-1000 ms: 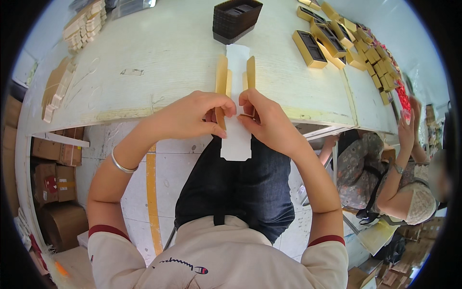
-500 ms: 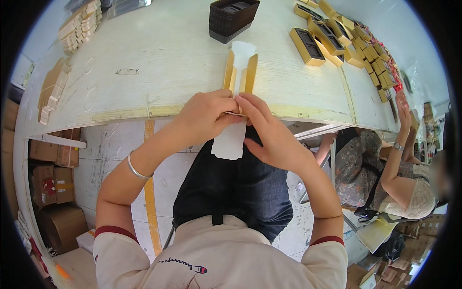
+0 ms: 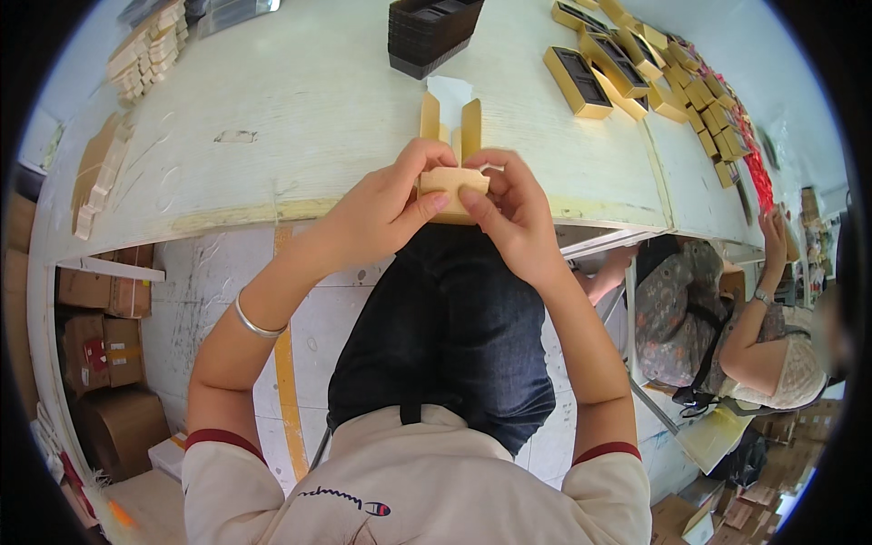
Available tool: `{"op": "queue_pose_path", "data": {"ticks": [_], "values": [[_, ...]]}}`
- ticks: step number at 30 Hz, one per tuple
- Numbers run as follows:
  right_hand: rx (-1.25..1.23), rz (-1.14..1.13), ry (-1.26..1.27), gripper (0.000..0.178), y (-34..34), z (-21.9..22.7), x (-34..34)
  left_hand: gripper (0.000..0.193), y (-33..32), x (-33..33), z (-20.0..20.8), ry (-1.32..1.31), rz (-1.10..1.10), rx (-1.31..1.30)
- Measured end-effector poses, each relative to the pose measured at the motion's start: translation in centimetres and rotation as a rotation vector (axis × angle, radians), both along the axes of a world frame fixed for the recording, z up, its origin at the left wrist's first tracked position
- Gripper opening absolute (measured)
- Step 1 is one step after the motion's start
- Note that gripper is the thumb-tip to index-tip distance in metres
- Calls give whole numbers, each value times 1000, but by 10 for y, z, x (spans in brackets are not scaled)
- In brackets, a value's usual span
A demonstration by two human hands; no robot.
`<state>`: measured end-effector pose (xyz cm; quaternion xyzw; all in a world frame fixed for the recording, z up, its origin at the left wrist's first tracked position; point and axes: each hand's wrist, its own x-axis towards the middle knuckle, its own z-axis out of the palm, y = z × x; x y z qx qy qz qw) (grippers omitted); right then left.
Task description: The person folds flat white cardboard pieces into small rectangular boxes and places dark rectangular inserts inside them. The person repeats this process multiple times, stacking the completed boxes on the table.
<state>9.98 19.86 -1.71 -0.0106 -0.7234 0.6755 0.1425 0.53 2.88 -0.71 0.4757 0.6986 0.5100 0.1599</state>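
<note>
A partly folded gold cardboard box [image 3: 453,186] with a pale inside sits at the table's front edge. Its near end is folded up, and the side walls and a white far flap stretch away over the tabletop. My left hand [image 3: 400,202] pinches the left part of the raised end, thumb on the near face and fingers behind. On the right part, my right hand [image 3: 518,204] grips the same way, its fingers curled over the top. Beyond the box stands a stack of black plastic trays [image 3: 431,36].
Finished-looking gold boxes with black inserts [image 3: 579,84] crowd the far right of the table [image 3: 318,109]. Flat gold-and-white card blanks [image 3: 98,173] lie at the left. A co-worker [image 3: 763,354] sits at the right. Brown cartons [image 3: 118,350] fill shelves under the left end.
The near flap, which hung down over the table edge, is now folded up. Both hands have shifted slightly away from me, thumbs now pressing the near face of the box end.
</note>
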Motion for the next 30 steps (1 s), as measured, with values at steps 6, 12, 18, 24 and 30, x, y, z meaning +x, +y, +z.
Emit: {"op": "queue_pose_path", "data": {"ticks": [6,12,18,24,30], "values": [[641,-209,316,15,-7,-1,-1,19,7,4,-9,43,62,93],[1151,-135,482,20,1,-6,1,13,5,16,-8,257,202,-42],[1141,102,203,20,6,5,-4,15,1,10,-7,426,142,-134],[998,91,252,25,37,21,-7,15,-16,-42,23,393,-251,-360],[1134,-94,392,9,32,8,-13,33,-6,-19,38,1160,190,-109]]}}
